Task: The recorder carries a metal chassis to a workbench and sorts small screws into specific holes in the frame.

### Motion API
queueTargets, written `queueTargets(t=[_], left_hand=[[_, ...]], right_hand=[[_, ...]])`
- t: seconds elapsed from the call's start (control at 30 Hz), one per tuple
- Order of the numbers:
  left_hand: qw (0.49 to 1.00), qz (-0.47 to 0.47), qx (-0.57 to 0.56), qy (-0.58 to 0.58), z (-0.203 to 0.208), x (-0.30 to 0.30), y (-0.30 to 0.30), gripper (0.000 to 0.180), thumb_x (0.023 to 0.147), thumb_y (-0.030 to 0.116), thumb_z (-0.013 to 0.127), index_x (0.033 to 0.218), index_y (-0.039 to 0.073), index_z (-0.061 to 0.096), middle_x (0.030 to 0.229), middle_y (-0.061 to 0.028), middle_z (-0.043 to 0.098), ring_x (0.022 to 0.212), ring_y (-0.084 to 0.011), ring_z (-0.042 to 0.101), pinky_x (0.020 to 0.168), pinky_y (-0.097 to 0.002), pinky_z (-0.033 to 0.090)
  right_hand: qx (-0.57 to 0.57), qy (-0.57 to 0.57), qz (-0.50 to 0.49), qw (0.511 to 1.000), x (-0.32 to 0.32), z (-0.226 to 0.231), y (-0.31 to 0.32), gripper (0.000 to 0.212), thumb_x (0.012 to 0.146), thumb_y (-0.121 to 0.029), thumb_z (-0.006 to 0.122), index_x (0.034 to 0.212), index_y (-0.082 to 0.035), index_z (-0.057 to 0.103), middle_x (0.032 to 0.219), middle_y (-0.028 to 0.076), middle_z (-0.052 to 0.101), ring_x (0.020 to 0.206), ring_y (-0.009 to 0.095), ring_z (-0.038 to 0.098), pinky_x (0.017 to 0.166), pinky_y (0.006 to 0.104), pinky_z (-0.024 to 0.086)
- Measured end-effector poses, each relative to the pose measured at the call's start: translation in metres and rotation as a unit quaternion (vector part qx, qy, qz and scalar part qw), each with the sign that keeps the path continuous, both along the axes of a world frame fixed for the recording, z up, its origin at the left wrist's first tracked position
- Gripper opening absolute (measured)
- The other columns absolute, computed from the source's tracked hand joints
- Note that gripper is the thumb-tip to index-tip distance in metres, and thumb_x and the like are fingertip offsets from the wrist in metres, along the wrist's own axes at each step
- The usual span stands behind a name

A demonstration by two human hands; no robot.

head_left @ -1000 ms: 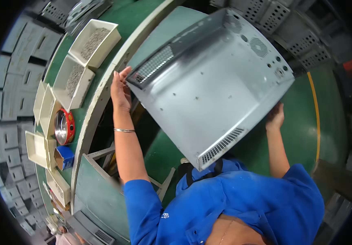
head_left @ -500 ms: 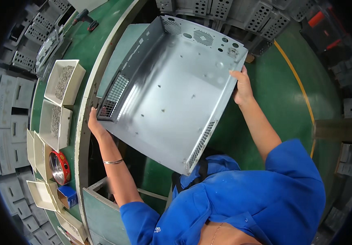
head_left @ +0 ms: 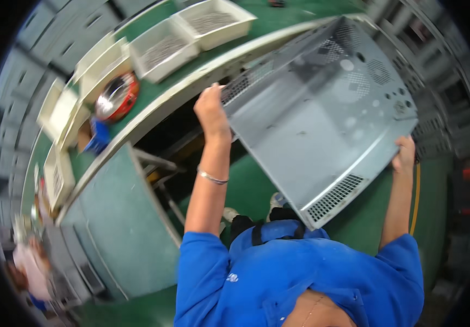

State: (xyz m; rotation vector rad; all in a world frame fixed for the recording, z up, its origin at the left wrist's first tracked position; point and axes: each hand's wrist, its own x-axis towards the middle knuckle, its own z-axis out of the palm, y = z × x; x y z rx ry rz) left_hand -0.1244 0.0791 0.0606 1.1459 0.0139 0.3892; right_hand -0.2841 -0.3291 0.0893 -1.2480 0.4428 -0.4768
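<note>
Between my hands I carry a large grey sheet-metal chassis, tilted in front of my body, with raised sides, vent grilles and round holes. My left hand is closed on its left edge beside a vented side wall. On the opposite edge, close to the corner with the small holes, my right hand grips the metal. The chassis hides part of both hands' fingers. Its near corner hangs just in front of my waist.
A green-topped workbench curves along the left and far side. On it stand white bins of small parts, a red round tin and a blue box. Grey metal parts are stacked around; another person is at far left.
My view has swung to the left, so the bench and bins now lie across the upper left. The chassis stays in both hands and appears farther right.
</note>
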Motion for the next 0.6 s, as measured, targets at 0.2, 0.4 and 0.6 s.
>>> queueTargets(t=[0.2, 0.4, 0.6], left_hand=[[0.987, 0.122, -0.094, -0.039, 0.023, -0.076, 0.063, 0.021, 0.082, 0.016, 0.049, 0.074, -0.002, 0.058, 0.072, 0.0016, 0.051, 0.067, -0.0061, 0.042, 0.064, -0.0208, 0.035], [0.933, 0.355, -0.052, 0.014, 0.035, -0.182, 0.11, 0.022, 0.08, 0.015, 0.048, 0.074, -0.003, 0.059, 0.071, -0.0012, 0.054, 0.067, -0.0089, 0.046, 0.063, -0.0233, 0.037], [0.822, 0.556, -0.082, 0.091, 0.015, -0.317, 0.11, 0.029, 0.081, 0.021, 0.048, 0.077, -0.005, 0.06, 0.074, -0.0047, 0.055, 0.068, -0.0133, 0.048, 0.064, -0.0263, 0.039]], right_hand=[[-0.02, -0.051, 0.186, 0.981, 0.059, 0.032, 0.042, 0.053, 0.061, 0.007, 0.037, 0.114, 0.004, 0.038, 0.103, 0.01, 0.049, 0.095, 0.022, 0.049, 0.085, 0.0329, 0.04], [-0.047, -0.004, 0.37, 0.928, 0.159, 0.014, 0.085, 0.043, 0.059, 0.008, 0.04, 0.101, 0.002, 0.046, 0.089, 0.008, 0.051, 0.08, 0.02, 0.051, 0.071, 0.0322, 0.046], [-0.048, 0.045, 0.557, 0.828, 0.167, 0.014, 0.215, 0.043, 0.054, 0.012, 0.041, 0.094, 0.002, 0.052, 0.083, 0.007, 0.056, 0.074, 0.02, 0.054, 0.065, 0.029, 0.044]])
